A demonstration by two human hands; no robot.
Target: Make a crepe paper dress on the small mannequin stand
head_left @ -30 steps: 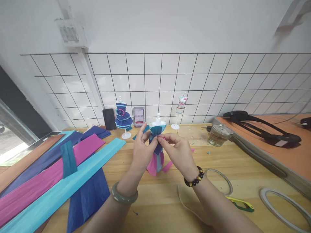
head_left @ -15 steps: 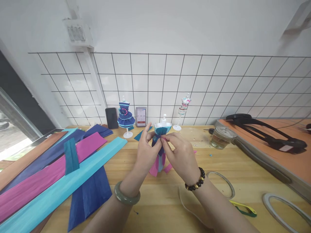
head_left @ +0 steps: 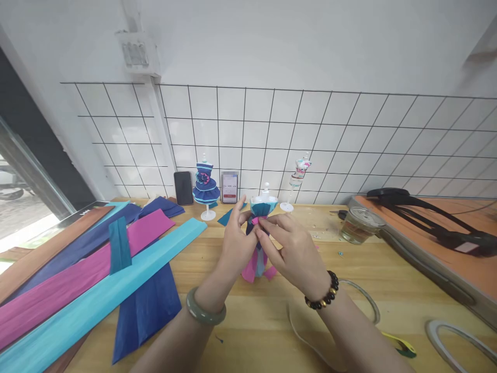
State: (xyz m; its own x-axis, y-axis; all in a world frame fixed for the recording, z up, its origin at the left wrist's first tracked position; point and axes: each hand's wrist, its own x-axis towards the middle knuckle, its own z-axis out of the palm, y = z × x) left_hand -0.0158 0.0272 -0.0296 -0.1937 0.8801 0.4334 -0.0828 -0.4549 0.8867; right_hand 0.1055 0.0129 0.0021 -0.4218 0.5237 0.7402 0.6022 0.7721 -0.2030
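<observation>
1. The wooden bench (head_left: 248, 326) spreads out under the fingers and holds everything up.
2. Long coloured strips (head_left: 116, 277) lie to the left of the fingers, maybe so they stay close but out of the way.
3. The left hand (head_left: 237, 241) has its thumb and fingers clamped on the little dress form (head_left: 261, 208), I think to stop it wobbling. The fingertips of the right hand (head_left: 298, 251) are close together at its waist; I can't tell if they pinch.
4. The dress form is right between the fingers. Its long way goes up and down, almost straight: white knob (head_left: 266, 185) up above the fingers, skirt (head_left: 250, 267) down below.
5. A pink band (head_left: 255, 221) sits at the fingertips, probably kept snug by them.
</observation>
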